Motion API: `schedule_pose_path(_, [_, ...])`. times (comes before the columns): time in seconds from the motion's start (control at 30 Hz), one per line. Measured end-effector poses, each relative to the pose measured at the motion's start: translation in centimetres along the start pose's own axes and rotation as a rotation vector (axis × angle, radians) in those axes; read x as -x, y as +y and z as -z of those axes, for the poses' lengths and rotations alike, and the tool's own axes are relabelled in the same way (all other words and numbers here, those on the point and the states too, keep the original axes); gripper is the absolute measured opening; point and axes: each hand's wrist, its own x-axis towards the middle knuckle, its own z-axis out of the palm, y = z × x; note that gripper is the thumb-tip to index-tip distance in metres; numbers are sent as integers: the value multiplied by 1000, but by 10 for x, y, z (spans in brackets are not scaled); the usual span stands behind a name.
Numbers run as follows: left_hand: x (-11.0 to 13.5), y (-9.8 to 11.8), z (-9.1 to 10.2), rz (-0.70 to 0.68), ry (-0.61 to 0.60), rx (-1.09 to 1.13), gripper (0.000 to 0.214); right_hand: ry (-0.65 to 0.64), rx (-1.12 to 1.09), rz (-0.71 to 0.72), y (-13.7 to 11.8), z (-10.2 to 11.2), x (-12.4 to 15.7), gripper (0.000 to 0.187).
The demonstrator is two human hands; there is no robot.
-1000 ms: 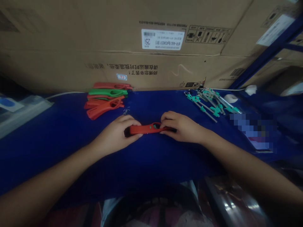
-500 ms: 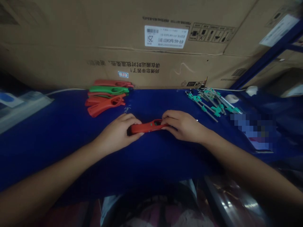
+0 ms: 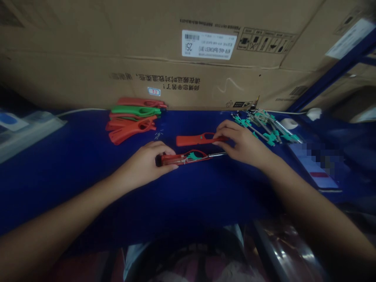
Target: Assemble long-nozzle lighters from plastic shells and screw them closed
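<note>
My left hand (image 3: 157,159) is closed around the butt end of an opened red long-nosed lighter (image 3: 173,159). Its inside faces up, showing a green trigger (image 3: 192,156), thin inner parts and a metal tube pointing right. Just beyond it, my right hand (image 3: 239,141) pinches the narrow end of a red lighter shell half (image 3: 190,140), held apart from the lighter. The tip of the metal tube reaches near the right fingers; whether they touch it I cannot tell.
Red and green lighter shells (image 3: 132,131) lie piled back left, near small scattered pins (image 3: 158,135). Metal tubes with green triggers (image 3: 270,127) lie back right, beside a white roll (image 3: 288,123) and a phone (image 3: 320,172). A large cardboard box (image 3: 88,70) stands behind the blue tabletop (image 3: 188,199).
The red shell half has come off the lighter, moving up and away in my right hand. The green trigger and metal tube now show. My left hand has stayed about where it was.
</note>
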Motion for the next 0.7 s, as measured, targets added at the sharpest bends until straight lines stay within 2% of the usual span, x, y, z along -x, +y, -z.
schedule_pose_path(0.17, [2,0,1,-3,1,9,24,-165,174,-90,12,-2,3,8])
schedule_pose_path(0.23, [2,0,1,-4,2,5,24,-179,179,-73,10,-2,2,13])
schedule_pose_path(0.33, [1,1,1,0,-2,-2,25,-124,42,-22,2,3,0,16])
schedule_pose_path(0.43, [0,2,1,-3,2,-6,26,-198,-113,4,-4,7,-1,12])
schedule_pose_path(0.53, [0,2,0,-11,16,16,27,-301,-121,13,-6,5,0,10])
schedule_pose_path(0.7, [1,0,-1,-5,40,82,27,-296,-160,23,-6,-3,1,13])
